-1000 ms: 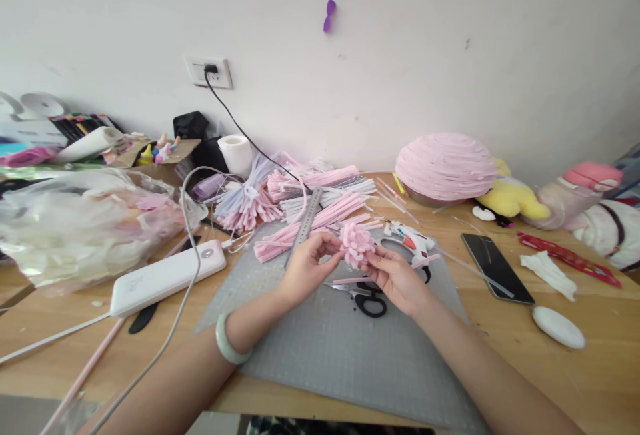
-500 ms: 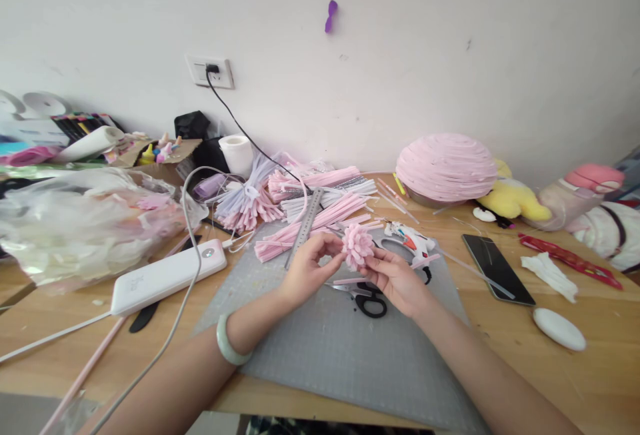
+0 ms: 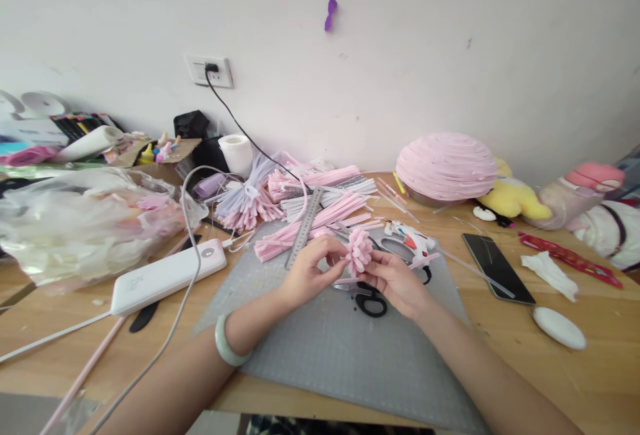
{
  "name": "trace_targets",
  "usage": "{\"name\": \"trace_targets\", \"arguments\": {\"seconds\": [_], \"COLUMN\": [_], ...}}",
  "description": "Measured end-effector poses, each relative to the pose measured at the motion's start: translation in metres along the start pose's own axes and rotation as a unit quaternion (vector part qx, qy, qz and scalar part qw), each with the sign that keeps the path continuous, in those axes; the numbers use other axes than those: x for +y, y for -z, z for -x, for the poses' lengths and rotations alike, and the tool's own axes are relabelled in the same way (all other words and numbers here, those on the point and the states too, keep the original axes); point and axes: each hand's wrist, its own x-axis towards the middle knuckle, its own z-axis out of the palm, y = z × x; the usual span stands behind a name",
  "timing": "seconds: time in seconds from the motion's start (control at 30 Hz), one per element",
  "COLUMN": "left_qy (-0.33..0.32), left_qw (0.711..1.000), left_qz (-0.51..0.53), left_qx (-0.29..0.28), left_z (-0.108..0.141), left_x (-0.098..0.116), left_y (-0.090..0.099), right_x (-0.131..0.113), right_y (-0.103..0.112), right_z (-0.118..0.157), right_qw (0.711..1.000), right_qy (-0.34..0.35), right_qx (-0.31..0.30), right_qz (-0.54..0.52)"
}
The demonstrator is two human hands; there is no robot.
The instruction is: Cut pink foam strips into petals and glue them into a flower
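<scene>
A pink flower with many looped petals (image 3: 359,248), apparently of fuzzy pipe cleaners, is held above the grey cutting mat (image 3: 320,355). My right hand (image 3: 397,283) grips it low on its right side, thumb and fingers closed around the base. At the left edge of the flower, my left hand (image 3: 316,269) pinches a petal between thumb and forefinger; the exact contact is small. Black-handled scissors (image 3: 371,303) lie on the mat just below the flower, partly hidden by my right hand. Behind the hands rests a metal ruler (image 3: 305,225) over pink pipe cleaners (image 3: 280,240).
Right of the mat's top lie a white glue gun (image 3: 419,240), a phone (image 3: 497,268) and a white oval object (image 3: 559,328). A pink dome (image 3: 447,167) stands by the wall. At left are a white power bank (image 3: 167,278) with cable and a plastic bag (image 3: 85,221).
The flower has turned in my hands, so its petals show more from the side. Both hands stay in nearly the same place, with the left fingers slightly shifted.
</scene>
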Motion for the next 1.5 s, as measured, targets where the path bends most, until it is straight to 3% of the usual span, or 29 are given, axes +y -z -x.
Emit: {"name": "trace_targets", "arguments": {"seconds": [0.17,0.37,0.6,0.97,1.13,1.3,1.5], "left_qy": [0.012,0.129,0.224,0.277,0.309,0.311,0.304], "left_qw": [1.0,0.991,0.965,0.935,0.909,0.896,0.861], "left_qz": [-0.003,0.047,0.14,0.222,0.275,0.313,0.407], "left_qx": [0.001,0.003,-0.003,0.005,-0.044,-0.046,-0.037], "left_z": [0.001,-0.001,-0.006,-0.007,-0.008,-0.005,-0.001], "left_x": [0.001,-0.007,-0.016,-0.018,-0.013,-0.011,-0.011], "left_y": [-0.001,-0.001,0.0,0.002,0.001,-0.003,-0.007], "right_x": [-0.001,0.0,-0.002,-0.002,-0.003,-0.003,-0.003], "right_y": [-0.001,0.0,0.002,0.006,0.005,0.005,0.008], "right_z": [0.0,-0.001,-0.002,-0.005,-0.003,-0.003,-0.006], "right_qw": [1.0,0.999,0.998,0.998,0.998,0.999,0.999], "right_qy": [0.004,0.039,0.057,0.068,0.064,0.049,0.038], "right_qx": [0.003,0.012,0.004,0.013,-0.001,-0.011,0.015], "right_qz": [0.0,-0.001,0.008,-0.001,0.007,0.01,-0.026]}}
